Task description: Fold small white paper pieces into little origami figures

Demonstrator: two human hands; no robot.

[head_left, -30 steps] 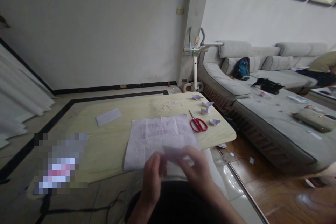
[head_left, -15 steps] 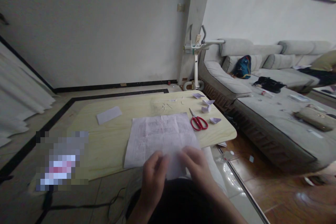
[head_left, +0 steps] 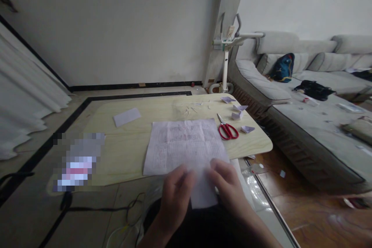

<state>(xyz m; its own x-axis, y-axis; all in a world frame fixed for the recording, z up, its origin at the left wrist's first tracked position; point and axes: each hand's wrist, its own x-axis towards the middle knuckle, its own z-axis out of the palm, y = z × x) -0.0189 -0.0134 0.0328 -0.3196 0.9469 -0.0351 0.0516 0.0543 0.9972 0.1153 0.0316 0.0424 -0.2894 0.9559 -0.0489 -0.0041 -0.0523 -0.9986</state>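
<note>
A home living room: a grey sectional sofa (head_left: 308, 97) beside a low wooden table (head_left: 130, 147).

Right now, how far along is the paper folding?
Done: several small folded pieces lie near the red scissors, with trimmings on the table. In hand: left hand and right hand hold a small white paper between them. Left: the large printed sheet lies whole.
</note>
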